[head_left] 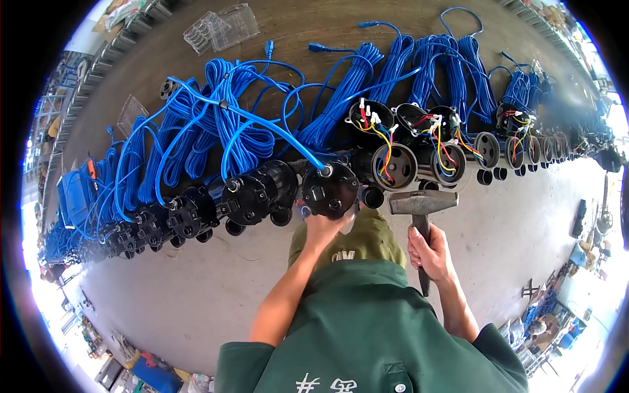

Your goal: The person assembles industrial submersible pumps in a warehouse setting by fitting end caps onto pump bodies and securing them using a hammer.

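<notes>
My right hand [432,252] is wrapped around the handle of a hammer [422,203]. Its worn metal head is raised just in front of the row of black housings. With my left hand [325,227] I grip the lower side of a black round end cover [331,190], my fingers partly hidden beneath it. A thick blue cable [278,131] comes out of the top of this cover. Beside it on the left lies another black cylinder with a round cover [250,196]. To the right, open cylinders [394,167] show red, yellow and blue wires with white connectors.
The housings stand along the near edge of a long brown bench [301,26]. Bundled blue cables [344,98] lie behind them. Clear plastic trays [223,29] sit at the back left. Below the bench edge is a grey floor [190,288], with stacked goods at the room's sides.
</notes>
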Available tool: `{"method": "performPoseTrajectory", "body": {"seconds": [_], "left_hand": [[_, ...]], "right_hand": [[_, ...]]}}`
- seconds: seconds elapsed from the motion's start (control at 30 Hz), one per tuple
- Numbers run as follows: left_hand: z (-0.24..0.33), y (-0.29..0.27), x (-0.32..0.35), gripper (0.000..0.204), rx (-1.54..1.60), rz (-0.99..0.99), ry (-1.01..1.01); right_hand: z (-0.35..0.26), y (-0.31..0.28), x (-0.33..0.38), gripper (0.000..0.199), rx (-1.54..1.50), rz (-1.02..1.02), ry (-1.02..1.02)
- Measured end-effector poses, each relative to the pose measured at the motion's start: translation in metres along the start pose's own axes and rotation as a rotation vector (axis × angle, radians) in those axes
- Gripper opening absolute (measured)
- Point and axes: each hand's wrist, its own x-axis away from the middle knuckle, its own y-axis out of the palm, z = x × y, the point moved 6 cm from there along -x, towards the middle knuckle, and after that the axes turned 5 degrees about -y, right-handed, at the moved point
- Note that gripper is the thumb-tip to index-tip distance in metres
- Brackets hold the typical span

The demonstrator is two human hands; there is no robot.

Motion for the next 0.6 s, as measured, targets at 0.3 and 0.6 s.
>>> {"method": "performPoseTrajectory", "body": {"seconds": [0.3,0.6], "left_hand": [[-0.002,0.010,-0.016,0.062,0.076,-0.038,-0.179],[-0.013,0.010,-0.019,0.061,0.105,-0.024,-0.122]], "right_hand": [[-0.002,0.000,0.004,0.030,0.061,-0.005,-0.012],[0.002,0.005,0.002,0.034,0.179,-0.034,0.070]]}}
